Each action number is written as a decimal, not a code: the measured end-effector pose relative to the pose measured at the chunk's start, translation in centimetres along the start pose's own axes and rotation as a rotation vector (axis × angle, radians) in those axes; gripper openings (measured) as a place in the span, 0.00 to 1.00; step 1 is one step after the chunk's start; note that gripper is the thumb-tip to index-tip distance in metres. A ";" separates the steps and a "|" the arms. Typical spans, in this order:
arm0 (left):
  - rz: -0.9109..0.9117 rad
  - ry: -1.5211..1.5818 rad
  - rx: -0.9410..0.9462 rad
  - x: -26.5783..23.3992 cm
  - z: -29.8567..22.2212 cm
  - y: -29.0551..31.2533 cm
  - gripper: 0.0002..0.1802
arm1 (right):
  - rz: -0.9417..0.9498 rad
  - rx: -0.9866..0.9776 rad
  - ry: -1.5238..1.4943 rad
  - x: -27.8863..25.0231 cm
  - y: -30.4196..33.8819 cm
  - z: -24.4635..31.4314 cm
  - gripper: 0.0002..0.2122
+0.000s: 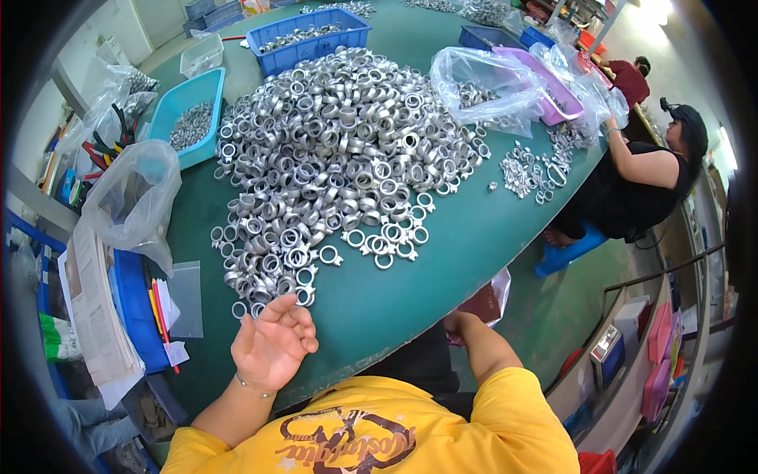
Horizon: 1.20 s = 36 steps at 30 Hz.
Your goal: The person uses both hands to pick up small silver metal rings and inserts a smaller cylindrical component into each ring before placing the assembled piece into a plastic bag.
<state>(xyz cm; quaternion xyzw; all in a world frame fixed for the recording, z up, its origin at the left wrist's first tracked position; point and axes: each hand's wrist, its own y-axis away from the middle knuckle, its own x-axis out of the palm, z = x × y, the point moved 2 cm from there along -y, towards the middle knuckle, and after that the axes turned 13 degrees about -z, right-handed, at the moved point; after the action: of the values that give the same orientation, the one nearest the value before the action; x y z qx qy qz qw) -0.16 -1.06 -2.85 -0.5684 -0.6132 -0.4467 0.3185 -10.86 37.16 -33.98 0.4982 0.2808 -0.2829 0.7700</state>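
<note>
A large heap of silver metal rings (pixel 339 134), each with small lugs, covers the middle of the green table (pixel 410 308). My left hand (pixel 276 344) is raised at the heap's near edge, palm turned up. Its fingers are loosely bent, the thumb stands apart, and nothing lies in it. The closest rings are just beyond its fingertips. My right hand (pixel 453 322) is down past the table's edge, beside a shiny bag with a reddish-brown part (pixel 489 300). Its fingers are mostly hidden, so whether it grips the bag is unclear.
A blue crate (pixel 308 55) and a turquoise tray (pixel 212 144) hold metal parts. On the left stand a plastic bag (pixel 134 201), pliers (pixel 110 142) and papers (pixel 99 308). A clear bag (pixel 474 71) and pink tray (pixel 568 109) lie right, near a seated co-worker (pixel 639 186).
</note>
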 end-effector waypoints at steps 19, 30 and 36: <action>-0.285 -0.082 -0.213 4.8 3.8 -1.5 0.12 | -1.112 -0.578 -0.060 -24.6 12.2 23.2 0.10; -0.340 -0.568 0.016 4.2 7.0 -3.2 0.07 | -0.341 -0.463 -1.221 -21.1 15.3 23.5 0.04; -0.246 -0.550 0.063 4.7 6.6 -2.8 0.08 | -0.675 -0.844 -0.757 -20.3 17.3 25.9 0.05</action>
<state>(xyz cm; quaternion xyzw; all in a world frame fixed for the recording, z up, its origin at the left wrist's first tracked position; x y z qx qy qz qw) -2.84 7.05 -1.78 -0.5792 -0.7542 -0.2921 0.1015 -8.38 22.27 0.02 -0.0958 0.2181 -0.5304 0.8136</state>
